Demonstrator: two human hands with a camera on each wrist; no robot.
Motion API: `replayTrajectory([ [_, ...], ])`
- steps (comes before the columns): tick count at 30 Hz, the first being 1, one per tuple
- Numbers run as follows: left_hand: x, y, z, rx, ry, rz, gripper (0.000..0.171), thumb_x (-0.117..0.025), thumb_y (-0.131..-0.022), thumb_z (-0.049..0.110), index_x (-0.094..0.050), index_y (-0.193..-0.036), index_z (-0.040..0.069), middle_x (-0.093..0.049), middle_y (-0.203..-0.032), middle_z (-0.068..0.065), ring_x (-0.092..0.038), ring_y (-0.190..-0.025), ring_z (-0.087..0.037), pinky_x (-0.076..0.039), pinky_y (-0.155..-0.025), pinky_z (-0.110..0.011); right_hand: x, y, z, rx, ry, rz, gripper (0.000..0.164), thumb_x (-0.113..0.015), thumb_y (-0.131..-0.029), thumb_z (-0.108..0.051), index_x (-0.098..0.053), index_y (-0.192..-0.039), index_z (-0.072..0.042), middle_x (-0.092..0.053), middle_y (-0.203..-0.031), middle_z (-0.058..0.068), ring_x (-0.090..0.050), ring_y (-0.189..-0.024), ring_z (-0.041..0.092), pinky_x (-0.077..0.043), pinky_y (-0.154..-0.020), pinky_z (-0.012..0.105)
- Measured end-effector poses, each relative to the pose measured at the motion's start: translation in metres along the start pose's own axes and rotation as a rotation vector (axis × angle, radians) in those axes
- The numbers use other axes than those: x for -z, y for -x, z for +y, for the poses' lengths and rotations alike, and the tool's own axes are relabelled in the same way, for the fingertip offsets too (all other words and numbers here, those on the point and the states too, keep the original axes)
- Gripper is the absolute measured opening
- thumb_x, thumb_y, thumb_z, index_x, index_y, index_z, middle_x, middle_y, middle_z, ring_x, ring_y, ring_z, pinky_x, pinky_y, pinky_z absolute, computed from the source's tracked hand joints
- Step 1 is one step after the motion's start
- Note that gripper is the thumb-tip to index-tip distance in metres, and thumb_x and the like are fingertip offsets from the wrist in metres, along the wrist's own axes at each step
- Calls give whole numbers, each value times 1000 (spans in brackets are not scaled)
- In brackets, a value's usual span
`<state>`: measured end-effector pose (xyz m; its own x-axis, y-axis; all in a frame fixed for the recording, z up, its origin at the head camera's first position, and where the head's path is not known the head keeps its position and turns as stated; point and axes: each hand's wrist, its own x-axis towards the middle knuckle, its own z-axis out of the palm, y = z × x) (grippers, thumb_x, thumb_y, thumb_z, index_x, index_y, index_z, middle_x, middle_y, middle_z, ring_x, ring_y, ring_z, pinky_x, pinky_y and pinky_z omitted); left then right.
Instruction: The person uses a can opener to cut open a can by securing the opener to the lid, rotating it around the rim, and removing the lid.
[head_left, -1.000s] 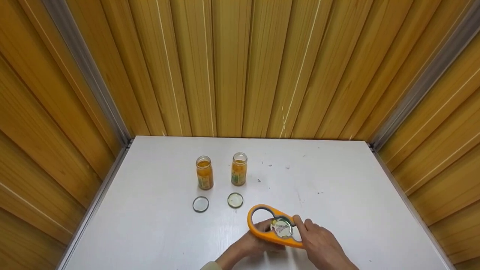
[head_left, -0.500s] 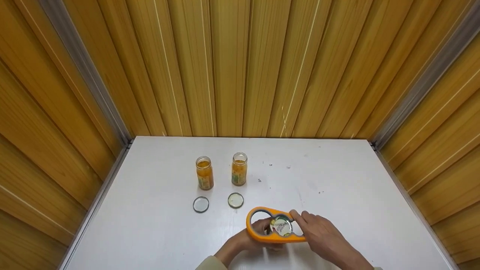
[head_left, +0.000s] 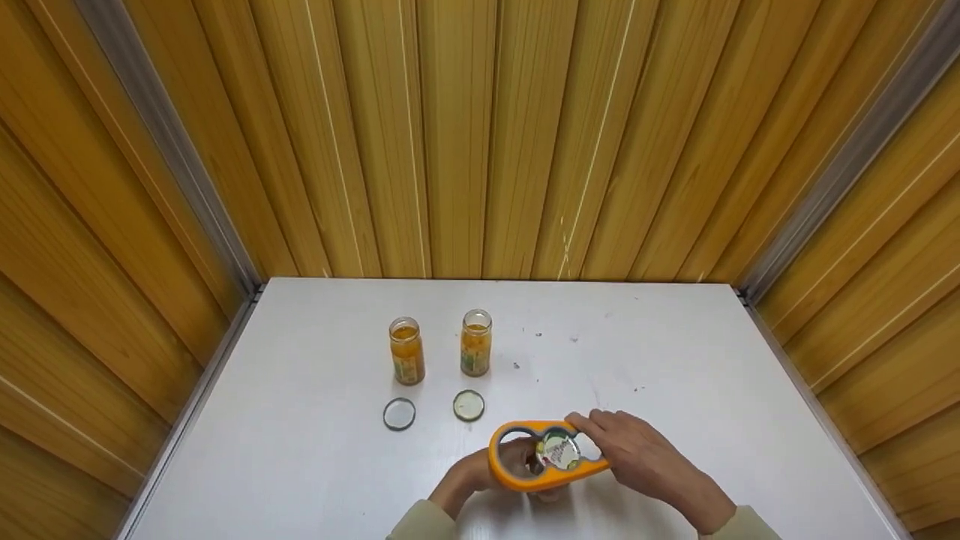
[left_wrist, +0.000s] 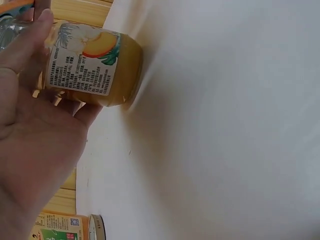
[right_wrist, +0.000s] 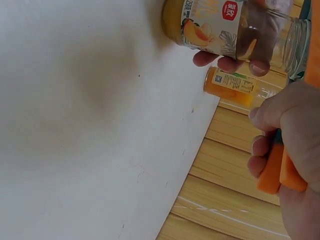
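Observation:
My left hand (head_left: 480, 471) grips a labelled glass jar (left_wrist: 95, 65) of yellow-orange fruit, its fingers wrapped round the glass. In the right wrist view the jar's base seems at or just above the tabletop; I cannot tell whether it touches. An orange jar opener (head_left: 517, 484) with grey-lined holes sits around the jar's printed lid (head_left: 559, 450), in its middle hole. My right hand (head_left: 637, 454) holds the opener's handle end, fingers curled round both handles in the right wrist view. The opener hides most of the jar in the head view.
Two lidless jars of orange contents, a left one (head_left: 407, 356) and a right one (head_left: 476, 345), stand upright further back. Before them lie two loose lids, a left lid (head_left: 399, 414) and a right lid (head_left: 469, 405). Wood-patterned walls (head_left: 450, 135) enclose the white table (head_left: 300, 450).
The opener has turned counterclockwise around the lid, its handle end swinging away from me with my right hand. My left hand still holds the jar. The head view has tilted slightly.

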<state>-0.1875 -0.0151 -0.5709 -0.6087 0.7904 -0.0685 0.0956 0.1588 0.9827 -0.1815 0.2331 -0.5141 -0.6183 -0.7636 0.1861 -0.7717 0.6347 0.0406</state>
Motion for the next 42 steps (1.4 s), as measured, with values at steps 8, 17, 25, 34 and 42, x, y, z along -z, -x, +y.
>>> replayTrajectory([
  [8,12,1,10,-44,43,-86,71,-75,-78,31,-40,-139,28,-49,-131,16,-43,-119,-3,-29,-103,-21,-2,-6,4,6,-88,-5,83,-74,-68,5,-40,-134,-32,-46,-88,-14,-43,-73,6,-45,-70,28],
  [17,22,-5,8,84,111,-205,62,-73,-80,27,-46,-135,24,-55,-123,13,-49,-110,-4,-32,-99,-19,-12,-9,12,82,-144,68,73,-65,-78,6,-43,-135,-32,-49,-91,-14,-46,-82,8,-40,-80,29],
  [25,28,-6,15,137,74,-239,61,-73,-78,20,-49,-134,19,-58,-116,12,-51,-103,-4,-35,-96,-19,-14,-7,11,74,-198,78,72,-66,-76,8,-46,-135,-28,-50,-92,-14,-45,-81,6,-42,-77,29],
  [34,23,-7,17,62,65,-247,63,-76,-77,18,-49,-133,23,-55,-124,13,-47,-114,-2,-28,-102,-18,-13,-7,9,102,-210,145,79,-66,-69,12,-46,-136,-25,-50,-83,-11,-41,-73,5,-40,-69,26],
  [42,16,-8,3,97,62,-241,58,-73,-79,20,-49,-131,30,-56,-124,11,-47,-113,-4,-27,-103,-25,-8,-6,9,23,-222,118,76,-69,-73,5,-43,-138,-25,-53,-88,-9,-43,-76,8,-43,-69,28],
])
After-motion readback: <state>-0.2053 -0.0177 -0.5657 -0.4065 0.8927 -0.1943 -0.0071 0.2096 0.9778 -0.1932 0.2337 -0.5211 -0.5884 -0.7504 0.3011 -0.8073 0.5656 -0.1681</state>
